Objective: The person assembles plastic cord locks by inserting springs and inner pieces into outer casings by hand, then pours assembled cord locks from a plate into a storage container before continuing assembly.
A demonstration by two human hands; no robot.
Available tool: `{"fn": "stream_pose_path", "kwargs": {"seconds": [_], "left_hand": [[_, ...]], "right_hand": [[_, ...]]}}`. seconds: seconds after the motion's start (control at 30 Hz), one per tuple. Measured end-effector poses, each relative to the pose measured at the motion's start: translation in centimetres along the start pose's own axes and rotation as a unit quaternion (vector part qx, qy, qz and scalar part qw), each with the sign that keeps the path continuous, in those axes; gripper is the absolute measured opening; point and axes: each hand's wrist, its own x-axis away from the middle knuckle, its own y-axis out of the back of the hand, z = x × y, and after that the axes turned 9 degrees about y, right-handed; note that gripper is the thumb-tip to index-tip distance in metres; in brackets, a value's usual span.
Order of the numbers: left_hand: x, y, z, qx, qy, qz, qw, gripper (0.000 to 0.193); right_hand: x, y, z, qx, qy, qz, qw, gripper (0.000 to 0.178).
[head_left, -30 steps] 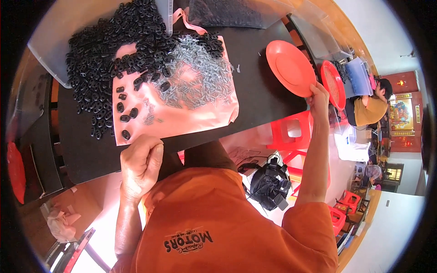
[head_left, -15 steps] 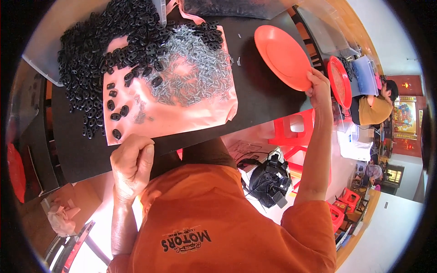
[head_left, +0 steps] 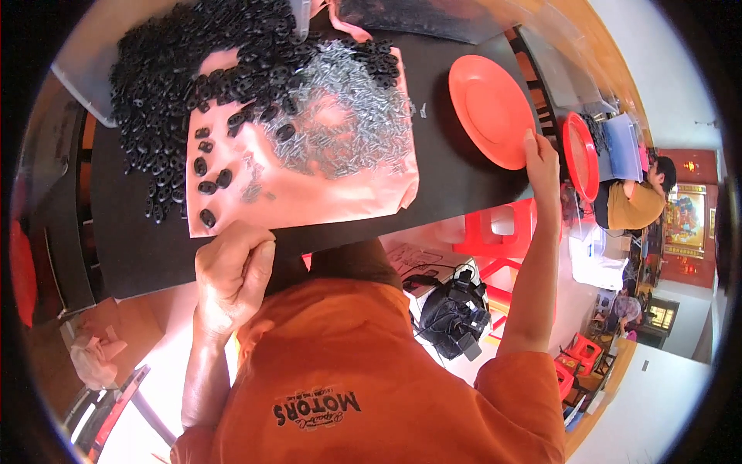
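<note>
A round red plate point(head_left: 495, 108) is at the right end of the dark table point(head_left: 151, 267). At its near right rim is my right hand point(head_left: 543, 166), thumb on top and fingers curled beneath. By the table's front edge my left hand point(head_left: 234, 271) is closed, thumb against the curled fingers; whatever it may hold is hidden. Just beyond it lies a pink sheet point(head_left: 309, 213), bearing a spread of small silvery screws point(head_left: 348, 116). Black oval plastic pieces with holes point(head_left: 154, 124) are heaped at the left, and several lie singly on the sheet, one loose piece point(head_left: 207, 218) closest to my left hand.
Clear plastic bins point(head_left: 81, 97) border the heap. To the right are another red tray point(head_left: 580, 158), red stools point(head_left: 502, 232) and a seated person in a mustard top point(head_left: 638, 205). A black bag point(head_left: 456, 313) sits below the table on the right.
The view has shifted a little, moving the table's contents rightward in the picture. My right hand stays at the plate's rim, and my left hand stays closed near the table edge.
</note>
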Motion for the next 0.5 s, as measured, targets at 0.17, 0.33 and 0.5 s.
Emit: {"fn": "stream_pose_path", "kwargs": {"seconds": [0.17, 0.33, 0.5], "left_hand": [[0.0, 0.1, 0.1, 0.019, -0.02, -0.001, 1.0, 0.004], [0.7, 0.2, 0.4, 0.009, -0.015, -0.007, 1.0, 0.005], [2.1, 2.9, -2.3, 0.089, 0.035, 0.077, 0.993, 0.004]], "right_hand": [[1.1, 0.5, 5.4, 0.066, 0.065, -0.163, 0.982, 0.041], [2.4, -3.0, 16.3, -0.058, 0.228, -0.093, 0.968, 0.025], [4.0, -7.5, 24.9, -0.171, 0.358, 0.087, 0.914, 0.022]]}}
